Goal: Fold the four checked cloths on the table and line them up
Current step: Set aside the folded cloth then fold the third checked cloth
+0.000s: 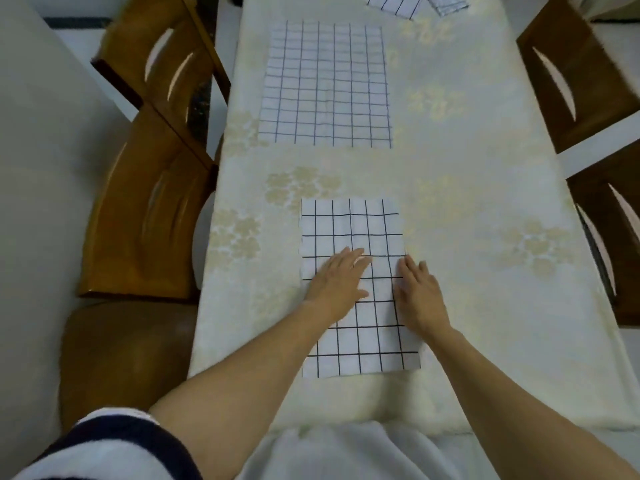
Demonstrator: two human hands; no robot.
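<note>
near cloth (349,230) on table (485,306); wider cloth (325,84) behind.

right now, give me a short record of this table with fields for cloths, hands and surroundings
near cloth: white black-checked cloth, narrow rectangle, flat near the table edge
left hand: flat on near cloth, fingers straight
right hand: flat on its right edge
middle cloth: larger white checked cloth, spread flat, untouched
far cloths: two checked cloths, cut off by frame top
surface: cream floral tablecloth
sides: wooden chairs

The left hand (337,282) and right hand (420,296) press flat on a folded white black-checked cloth (349,223) near the cream floral tabletop's (467,202) near edge. A wider checked cloth (325,84) lies mid-tabletop, and two more checked cloths (394,3) sit at the far edge.
</note>
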